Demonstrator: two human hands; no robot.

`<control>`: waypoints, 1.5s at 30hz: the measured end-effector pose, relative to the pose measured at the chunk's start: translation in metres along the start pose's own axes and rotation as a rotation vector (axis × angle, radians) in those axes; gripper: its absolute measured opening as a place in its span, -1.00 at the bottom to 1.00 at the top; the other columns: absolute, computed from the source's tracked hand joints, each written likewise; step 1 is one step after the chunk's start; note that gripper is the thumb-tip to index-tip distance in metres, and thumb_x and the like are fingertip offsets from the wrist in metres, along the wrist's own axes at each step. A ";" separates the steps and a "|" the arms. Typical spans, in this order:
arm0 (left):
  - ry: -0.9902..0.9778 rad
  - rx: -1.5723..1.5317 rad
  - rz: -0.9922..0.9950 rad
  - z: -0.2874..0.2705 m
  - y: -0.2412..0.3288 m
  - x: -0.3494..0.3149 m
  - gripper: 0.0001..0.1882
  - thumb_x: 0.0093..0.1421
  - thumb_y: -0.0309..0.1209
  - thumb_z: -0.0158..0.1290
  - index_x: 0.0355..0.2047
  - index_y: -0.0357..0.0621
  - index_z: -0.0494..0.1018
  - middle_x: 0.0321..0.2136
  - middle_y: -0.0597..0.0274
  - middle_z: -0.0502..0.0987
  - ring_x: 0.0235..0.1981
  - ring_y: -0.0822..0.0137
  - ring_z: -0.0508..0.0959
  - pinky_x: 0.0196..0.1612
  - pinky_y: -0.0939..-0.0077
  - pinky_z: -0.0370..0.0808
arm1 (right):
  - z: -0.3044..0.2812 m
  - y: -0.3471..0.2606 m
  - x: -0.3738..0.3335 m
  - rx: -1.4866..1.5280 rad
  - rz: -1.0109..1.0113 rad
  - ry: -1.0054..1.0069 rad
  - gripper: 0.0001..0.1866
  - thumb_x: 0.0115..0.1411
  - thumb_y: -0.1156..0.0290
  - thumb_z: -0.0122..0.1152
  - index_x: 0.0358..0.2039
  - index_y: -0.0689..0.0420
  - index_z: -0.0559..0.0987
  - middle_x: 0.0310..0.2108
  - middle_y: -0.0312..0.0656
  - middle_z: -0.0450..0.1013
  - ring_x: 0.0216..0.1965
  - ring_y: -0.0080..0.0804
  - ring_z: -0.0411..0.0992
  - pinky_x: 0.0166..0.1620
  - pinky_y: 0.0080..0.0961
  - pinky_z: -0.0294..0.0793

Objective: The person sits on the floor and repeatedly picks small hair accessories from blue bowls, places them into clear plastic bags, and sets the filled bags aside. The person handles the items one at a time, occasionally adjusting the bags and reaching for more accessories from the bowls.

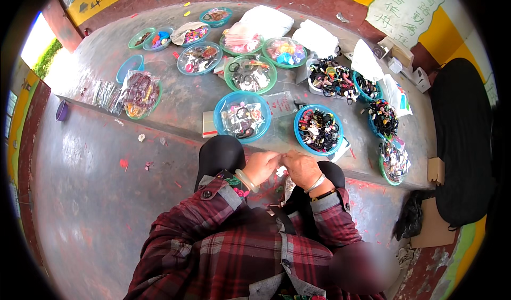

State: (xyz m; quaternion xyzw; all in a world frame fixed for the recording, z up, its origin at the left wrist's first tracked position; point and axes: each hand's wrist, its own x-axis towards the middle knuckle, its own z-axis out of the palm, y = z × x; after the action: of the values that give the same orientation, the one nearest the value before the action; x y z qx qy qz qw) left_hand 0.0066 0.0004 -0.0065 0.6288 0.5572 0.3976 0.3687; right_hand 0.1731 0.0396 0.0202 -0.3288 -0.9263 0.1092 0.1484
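Pinched between the fingertips of the left hand (261, 166) and right hand (302, 168), which are brought together, a small white piece (280, 171) is held midway, with blue bowls (242, 116) of hair accessories just beyond.

Blue bowls (242, 116) of hair ties, cardboard (434, 225).

white sign (405, 5) top right on yellow wall | clear packets (104, 93) left on ledge
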 end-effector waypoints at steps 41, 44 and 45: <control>-0.171 -1.140 -0.353 -0.035 0.007 0.007 -0.71 0.26 -0.34 -0.18 -0.16 -0.32 0.36 -0.21 0.07 0.48 -0.29 0.34 0.53 -0.28 0.52 0.50 | -0.001 0.013 0.004 1.348 0.635 -0.141 -0.74 -0.09 0.49 0.26 -0.33 0.23 0.49 -0.46 -0.34 0.43 -0.45 -0.69 0.35 -0.41 -0.76 0.29; -0.144 -1.097 -0.388 -0.033 0.000 0.007 -0.71 0.26 -0.35 -0.18 -0.17 -0.32 0.37 -0.23 0.05 0.48 -0.29 0.31 0.53 -0.26 0.49 0.51 | -0.006 0.014 0.002 1.288 0.563 -0.054 -0.80 -0.03 0.54 0.20 -0.35 0.25 0.47 -0.49 -0.32 0.43 -0.49 -0.65 0.37 -0.42 -0.76 0.31; -0.129 -1.066 -0.398 -0.032 0.001 0.007 -0.72 0.26 -0.36 -0.19 -0.17 -0.33 0.36 -0.23 0.04 0.48 -0.28 0.30 0.53 -0.25 0.48 0.51 | -0.005 0.016 0.001 1.317 0.579 -0.055 -0.83 -0.03 0.57 0.19 -0.37 0.26 0.46 -0.48 -0.31 0.43 -0.47 -0.64 0.38 -0.39 -0.74 0.33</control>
State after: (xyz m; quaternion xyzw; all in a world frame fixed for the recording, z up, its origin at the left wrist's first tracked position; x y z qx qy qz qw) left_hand -0.0214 0.0079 0.0078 0.2619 0.3637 0.5074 0.7360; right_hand 0.1833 0.0530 0.0207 -0.4006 -0.5470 0.6885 0.2574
